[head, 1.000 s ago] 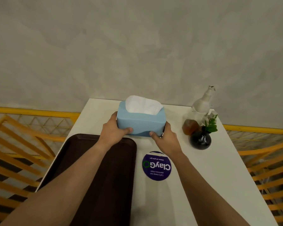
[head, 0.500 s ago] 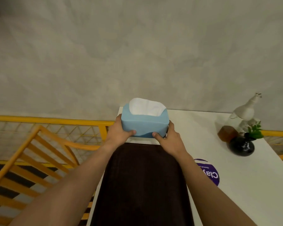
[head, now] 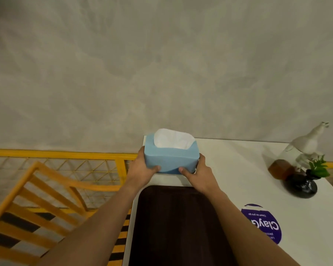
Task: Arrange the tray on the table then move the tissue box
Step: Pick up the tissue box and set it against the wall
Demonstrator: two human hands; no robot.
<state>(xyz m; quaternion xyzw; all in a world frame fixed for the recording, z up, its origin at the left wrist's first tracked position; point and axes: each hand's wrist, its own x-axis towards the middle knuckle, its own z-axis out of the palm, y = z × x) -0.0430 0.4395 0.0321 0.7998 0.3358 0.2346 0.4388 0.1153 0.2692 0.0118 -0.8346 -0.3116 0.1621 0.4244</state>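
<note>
Head view. Both hands grip a blue tissue box at the far left corner of a white table: left hand on its left end, right hand on its right end. Whether the box touches the table is unclear. A dark brown tray lies nearer the person; a black vase stands at right.

- The tissue box shows pale blue, a white tissue at its top.
- The tray is dark brown, plain.
- The worktop is white.
- A round sticker is purple with white lettering.
- The vase is glossy black with green leaves.
- The bottle holds amber liquid.
- The chair and railing are yellow-orange.
- The wall is mottled grey.
</note>
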